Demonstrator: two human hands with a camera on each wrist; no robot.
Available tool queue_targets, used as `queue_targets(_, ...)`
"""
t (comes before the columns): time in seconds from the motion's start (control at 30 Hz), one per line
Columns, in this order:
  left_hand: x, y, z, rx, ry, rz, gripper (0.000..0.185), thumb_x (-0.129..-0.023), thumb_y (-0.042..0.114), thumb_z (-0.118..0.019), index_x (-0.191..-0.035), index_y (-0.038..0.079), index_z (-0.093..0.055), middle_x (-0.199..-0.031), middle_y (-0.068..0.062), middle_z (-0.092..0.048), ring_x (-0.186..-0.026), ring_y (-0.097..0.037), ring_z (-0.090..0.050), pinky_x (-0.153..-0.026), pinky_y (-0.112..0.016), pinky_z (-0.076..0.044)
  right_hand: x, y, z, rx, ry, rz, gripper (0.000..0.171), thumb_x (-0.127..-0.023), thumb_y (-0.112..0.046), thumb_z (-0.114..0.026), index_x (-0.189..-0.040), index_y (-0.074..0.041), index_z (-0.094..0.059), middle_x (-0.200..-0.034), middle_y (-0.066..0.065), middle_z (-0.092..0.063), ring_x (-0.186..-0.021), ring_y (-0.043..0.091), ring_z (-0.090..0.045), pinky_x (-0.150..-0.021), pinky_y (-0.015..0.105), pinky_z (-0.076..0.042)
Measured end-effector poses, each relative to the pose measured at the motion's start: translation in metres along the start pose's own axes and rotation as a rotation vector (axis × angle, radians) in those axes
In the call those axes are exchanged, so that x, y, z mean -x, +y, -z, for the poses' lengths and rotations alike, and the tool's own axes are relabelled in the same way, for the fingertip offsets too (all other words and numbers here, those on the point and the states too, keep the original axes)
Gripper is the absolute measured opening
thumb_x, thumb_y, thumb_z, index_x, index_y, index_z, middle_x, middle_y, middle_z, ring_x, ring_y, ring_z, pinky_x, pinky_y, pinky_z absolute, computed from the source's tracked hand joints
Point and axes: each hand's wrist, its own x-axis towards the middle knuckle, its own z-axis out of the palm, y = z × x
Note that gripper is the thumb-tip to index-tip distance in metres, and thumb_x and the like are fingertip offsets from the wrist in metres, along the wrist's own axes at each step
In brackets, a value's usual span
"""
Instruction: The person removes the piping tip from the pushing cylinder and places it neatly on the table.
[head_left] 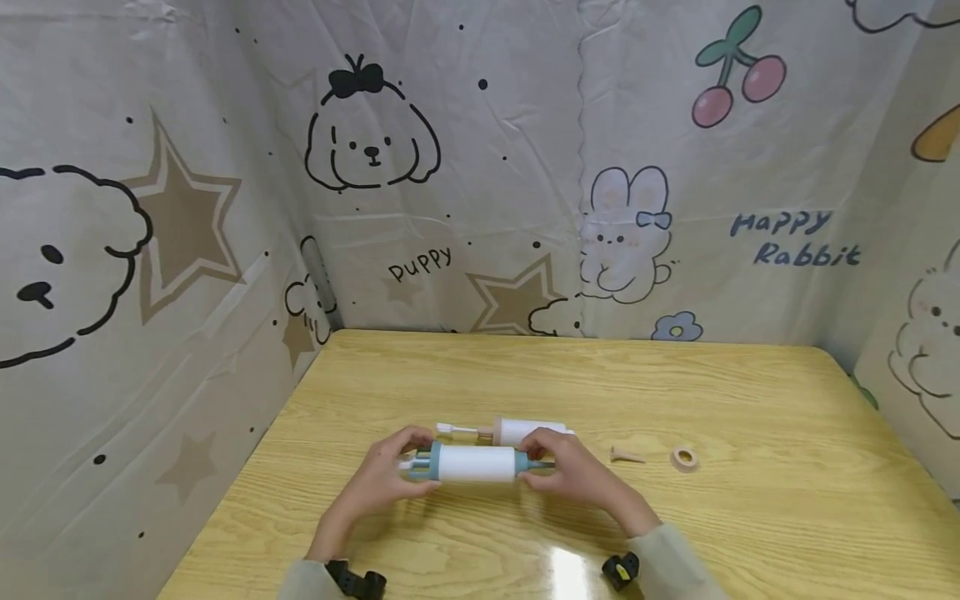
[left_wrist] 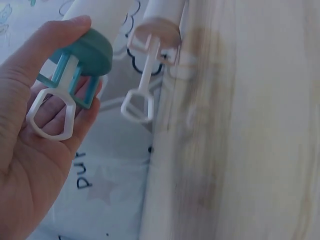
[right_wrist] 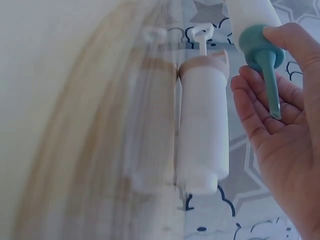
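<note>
A white tube with teal ends (head_left: 476,463) is held level just above the wooden table (head_left: 750,400). My left hand (head_left: 390,468) grips its teal cap (left_wrist: 90,50), thumb on top, and the white plunger ring (left_wrist: 50,112) lies over my fingers (left_wrist: 30,150). At the other end my right hand (head_left: 558,471) holds the teal nozzle (right_wrist: 262,60), with the thumb on its collar and the tip over the fingers (right_wrist: 260,125). Just behind, a second white tube with pale pink ends (head_left: 517,431) lies on the table, its plunger (left_wrist: 137,105) pointing left.
A small beige nozzle (head_left: 626,455) and a beige ring (head_left: 684,457) lie on the table to the right of my hands. Printed fabric walls (head_left: 450,167) close in the table at the back and on both sides.
</note>
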Motion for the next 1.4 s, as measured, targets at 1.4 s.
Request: queue_targets(1.4, -0.044, 0.061, -0.088, 0.088, -0.021, -0.136, 0.055, -0.073, 0.012, -0.085, -0.119, 0.009, -0.055, -0.114, -0.002, -0.063, -0.103, -0.02, -0.062, -0.087, -0.028, -0.057, 0.089, 0.029, 0.068, 0.127, 0.181, 0.04, 0.03, -0.078, -0.007, -0.08, -0.103, -0.015, -0.064, -0.096, -0.005, -0.069, -0.083, -0.004, -0.057, -0.069, 0.023, -0.056)
